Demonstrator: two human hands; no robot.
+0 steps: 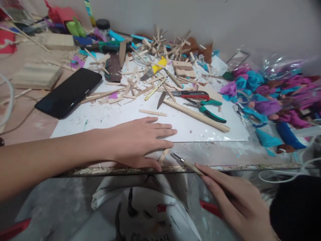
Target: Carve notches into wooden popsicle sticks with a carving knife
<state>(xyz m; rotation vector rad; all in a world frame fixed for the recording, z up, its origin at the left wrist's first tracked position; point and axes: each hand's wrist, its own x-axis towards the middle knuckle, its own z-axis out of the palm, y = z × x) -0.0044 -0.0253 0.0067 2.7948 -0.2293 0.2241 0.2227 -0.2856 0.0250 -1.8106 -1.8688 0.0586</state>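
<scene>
My left hand [140, 142] lies flat on the white sheet [105, 117] at the table's front edge, fingers stretched out, pressing down on a thin wooden stick [163, 155] that shows under the fingertips. My right hand [235, 204] is closed around a small craft knife with a wooden handle [187, 163]. Its blade tip points left and sits just beside the end of the stick.
A black phone [69, 92] lies at the left. Green-handled pliers [209, 108], a red-handled tool [190, 94], a long wooden dowel [197, 115] and several wooden sticks [155, 63] cover the back of the sheet. Purple and blue paper flowers [265, 97] lie at the right. A bag [140, 211] hangs below the table edge.
</scene>
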